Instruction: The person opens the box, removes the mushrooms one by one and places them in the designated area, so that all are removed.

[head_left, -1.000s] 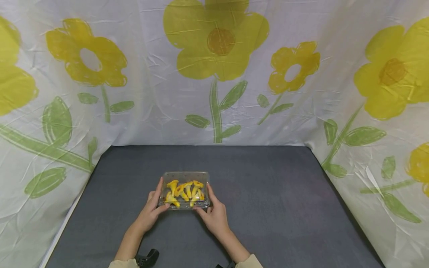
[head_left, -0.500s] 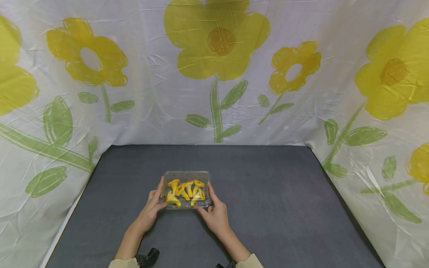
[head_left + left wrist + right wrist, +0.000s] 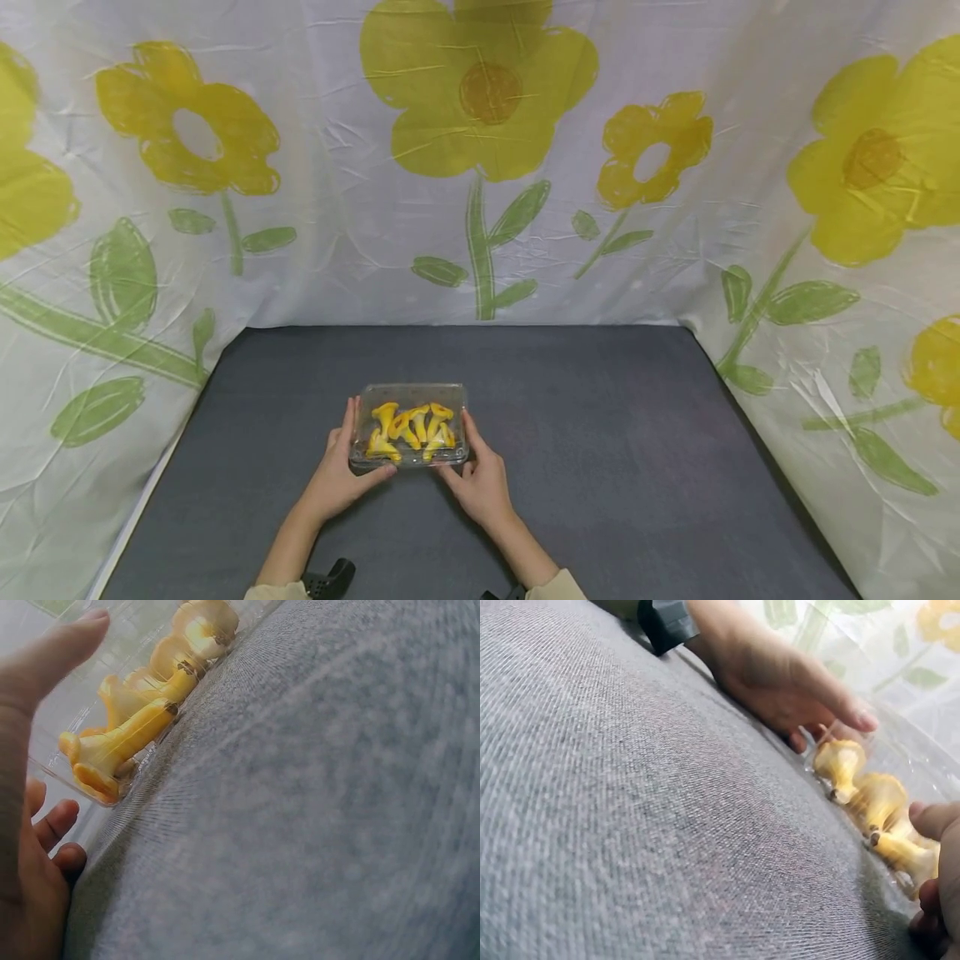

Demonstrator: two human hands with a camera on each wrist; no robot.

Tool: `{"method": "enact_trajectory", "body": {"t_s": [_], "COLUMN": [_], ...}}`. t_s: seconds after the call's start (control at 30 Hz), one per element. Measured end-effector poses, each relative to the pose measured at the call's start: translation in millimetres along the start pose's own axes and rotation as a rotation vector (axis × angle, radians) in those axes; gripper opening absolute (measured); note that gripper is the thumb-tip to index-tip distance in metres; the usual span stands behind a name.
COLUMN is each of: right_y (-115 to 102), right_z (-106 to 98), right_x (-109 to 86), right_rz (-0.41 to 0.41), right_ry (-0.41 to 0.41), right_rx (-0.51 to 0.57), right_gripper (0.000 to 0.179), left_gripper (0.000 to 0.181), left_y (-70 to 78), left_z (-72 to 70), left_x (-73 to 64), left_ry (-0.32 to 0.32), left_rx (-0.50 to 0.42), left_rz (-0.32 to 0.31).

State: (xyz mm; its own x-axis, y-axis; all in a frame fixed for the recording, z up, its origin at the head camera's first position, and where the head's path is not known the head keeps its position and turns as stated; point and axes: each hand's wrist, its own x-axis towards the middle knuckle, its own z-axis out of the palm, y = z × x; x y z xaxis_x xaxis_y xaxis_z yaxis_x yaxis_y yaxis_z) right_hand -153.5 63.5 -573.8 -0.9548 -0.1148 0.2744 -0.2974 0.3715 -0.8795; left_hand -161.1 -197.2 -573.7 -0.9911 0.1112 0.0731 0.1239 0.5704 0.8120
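Clear container (image 3: 414, 390) is holding yellow mushrooms (image 3: 420, 426), sitting on grey tabletop (image 3: 615, 442), right hand (image 3: 484, 487) is gripping near-right corner, left hand (image 3: 334, 481) is lying loose alongside.

Clear plastic punnet (image 3: 414, 390), rectangular, on a dark grey cloth-covered tabletop (image 3: 622, 467), near side, left of centre. Contents: several yellow chanterelle mushrooms (image 3: 417, 423), stems pale yellow, caps orange-edged. Left hand (image 3: 337, 477): at the punnet's left side, fingers along it, thumb extended by the front edge. Right hand (image 3: 483, 482): grips the right front corner. Two beige sleeves (image 3: 557, 586), at lower edge; black wrist-worn devices (image 3: 330, 579), partly visible. Backdrop: white fabric hanging (image 3: 337, 208), creased, on three sides, printed with yellow flowers (image 3: 491, 150) and green leaves (image 3: 521, 212).
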Motion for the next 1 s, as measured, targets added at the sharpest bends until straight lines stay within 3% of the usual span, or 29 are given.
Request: {"method": "enact_trajectory", "body": {"t_s": [0.2, 0.4, 0.67, 0.9, 1.0], "right_y": [-0.6, -0.6, -1.8, -1.1, -2.8], "right_z": [-4.1, -6.0, -7.3, -10.8, -13.2], "right_x": [-2.5, -2.6, -0.7, 4.1, 7.5], "right_rz": [-0.062, -0.173, -0.169, -0.284, -0.352], "right_ry": [-0.042, -0.035, 0.005, 0.133, 0.190], "right_rx": [0.057, 0.121, 0.096, -0.017, -0.014], "right_gripper": [0.086, 0.076, 0.069, 0.052, 0.038], "left_gripper": [0.132, 0.132, 0.130, 0.130, 0.128], "left_y": [0.0, 0.5, -0.9, -0.5, -0.3], "left_z": [-0.3, -1.9, -1.2, -1.3, -1.5], "left_x": [2.2, 2.5, 3.0, 3.4, 3.0], "left_ry": [-0.009, -0.016, 0.004, 0.008, 0.001], "left_rx": [-0.058, -0.040, -0.008, 0.005, -0.002], "left_rz": [-0.032, -0.065, -0.050, -0.052, -0.057]}}
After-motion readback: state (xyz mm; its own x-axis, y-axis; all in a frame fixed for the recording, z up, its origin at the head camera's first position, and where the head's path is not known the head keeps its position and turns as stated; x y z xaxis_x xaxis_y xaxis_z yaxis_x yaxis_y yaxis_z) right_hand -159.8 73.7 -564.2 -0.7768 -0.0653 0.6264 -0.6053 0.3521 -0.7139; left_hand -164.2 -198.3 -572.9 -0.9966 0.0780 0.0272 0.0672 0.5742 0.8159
